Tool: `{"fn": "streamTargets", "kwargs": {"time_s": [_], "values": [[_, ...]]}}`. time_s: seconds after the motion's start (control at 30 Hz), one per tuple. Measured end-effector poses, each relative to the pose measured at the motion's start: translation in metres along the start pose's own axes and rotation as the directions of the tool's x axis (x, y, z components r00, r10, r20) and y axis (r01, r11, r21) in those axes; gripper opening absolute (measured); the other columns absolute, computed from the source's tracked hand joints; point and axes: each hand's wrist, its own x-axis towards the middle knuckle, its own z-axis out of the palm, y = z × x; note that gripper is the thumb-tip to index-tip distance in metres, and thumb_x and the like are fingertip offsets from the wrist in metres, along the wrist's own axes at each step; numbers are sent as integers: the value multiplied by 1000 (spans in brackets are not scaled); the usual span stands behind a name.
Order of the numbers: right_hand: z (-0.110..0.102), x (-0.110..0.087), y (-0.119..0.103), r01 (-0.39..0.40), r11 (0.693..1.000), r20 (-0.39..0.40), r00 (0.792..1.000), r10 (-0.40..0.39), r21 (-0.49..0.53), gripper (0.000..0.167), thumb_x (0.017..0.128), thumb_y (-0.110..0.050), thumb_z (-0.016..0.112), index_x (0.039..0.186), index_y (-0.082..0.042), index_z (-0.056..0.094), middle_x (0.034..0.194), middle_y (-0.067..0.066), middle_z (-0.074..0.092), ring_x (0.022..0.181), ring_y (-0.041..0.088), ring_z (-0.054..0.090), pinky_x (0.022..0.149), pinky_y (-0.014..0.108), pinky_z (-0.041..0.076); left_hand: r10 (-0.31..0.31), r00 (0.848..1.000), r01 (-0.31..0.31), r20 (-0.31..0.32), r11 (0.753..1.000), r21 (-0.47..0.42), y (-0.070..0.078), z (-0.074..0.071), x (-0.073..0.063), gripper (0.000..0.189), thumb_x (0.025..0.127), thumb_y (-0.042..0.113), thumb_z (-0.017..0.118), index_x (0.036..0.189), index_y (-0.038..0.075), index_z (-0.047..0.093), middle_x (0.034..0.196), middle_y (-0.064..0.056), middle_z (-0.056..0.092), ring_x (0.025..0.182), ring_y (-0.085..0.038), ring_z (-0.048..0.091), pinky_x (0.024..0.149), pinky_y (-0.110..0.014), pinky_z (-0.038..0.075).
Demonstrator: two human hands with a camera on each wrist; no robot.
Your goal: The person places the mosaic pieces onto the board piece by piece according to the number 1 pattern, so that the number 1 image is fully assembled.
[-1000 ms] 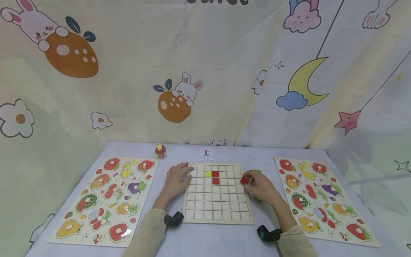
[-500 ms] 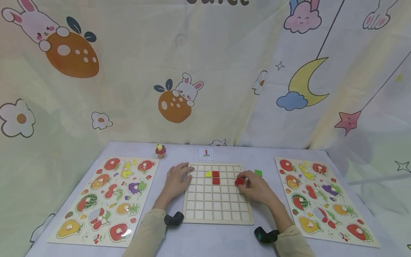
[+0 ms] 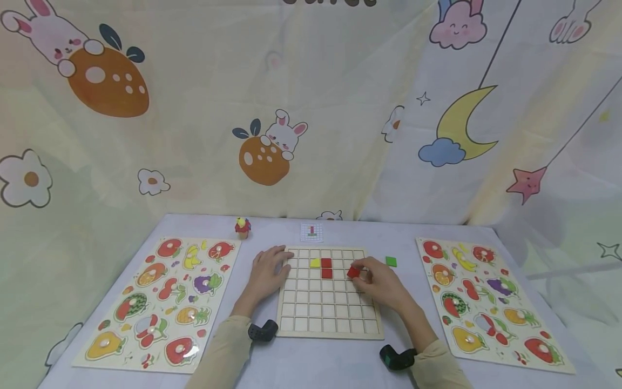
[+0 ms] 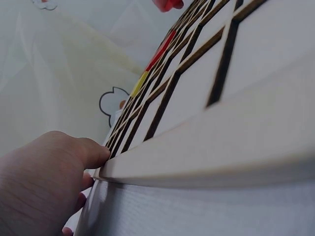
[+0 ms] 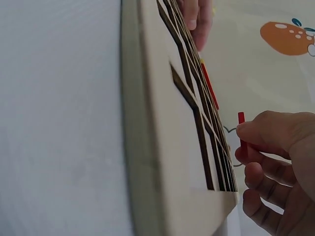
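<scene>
A wooden grid board (image 3: 329, 328) lies in the middle of the table. Set in its upper cells are a yellow tile (image 3: 315, 263) with a slanted side and two red tiles (image 3: 326, 273), one below the other. My right hand (image 3: 381, 282) pinches another red tile (image 3: 353, 272) between thumb and fingers, over the right part of the board. In the right wrist view this red tile (image 5: 242, 132) is held edge-on above the grid. My left hand (image 3: 266, 274) rests on the board's upper left edge, its thumb (image 4: 96, 153) touching the rim.
A green tile (image 3: 391, 261) lies right of the board. Behind it stand a small card (image 3: 311, 233) with a printed grid pattern and a small colourful figurine (image 3: 242, 228). Fruit puzzle boards flank it, one on the left (image 3: 146, 265) and one on the right (image 3: 478, 340).
My right hand has carried the red tile leftward from the board's right edge to over its cells, uncovering the green tile. The left hand stays where it was.
</scene>
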Motion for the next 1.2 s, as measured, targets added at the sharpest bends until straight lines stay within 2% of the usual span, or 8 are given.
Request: {"fn": "streamTargets", "kwargs": {"time_s": [0.23,0.57,0.87,1.2], "values": [[4,2,-3,39,999,23,999,-39,35,35,83,-17,71,117,-16,63,99,-3,62,70,10,49,54,20,42,-4,1000,4,1,1000,0,1,-1,0,29,91,20,60,120,17,63,138,-9,52,135,-30,40,114,-59,18],[9,2,-10,104,994,45,993,-106,41,31,83,-22,72,113,-16,65,97,-5,62,71,10,48,55,19,42,0,1000,0,-3,1000,-4,0,-1,0,30,90,21,61,120,18,63,138,-9,52,135,-30,41,113,-59,18],[14,2,-13,118,992,62,991,-120,33,30,84,-22,71,113,-20,65,98,-8,61,69,9,48,53,19,42,2,1000,-2,-6,1000,6,0,0,0,30,90,21,61,120,18,63,138,-9,52,134,-30,41,113,-59,19],[17,2,-16,179,984,81,981,-179,10,27,85,-22,69,112,-20,65,97,-10,61,70,6,48,59,18,44,15,1000,-15,-14,1000,-27,2,-2,0,29,90,18,61,118,16,64,138,-11,52,134,-33,41,112,-60,19]]}}
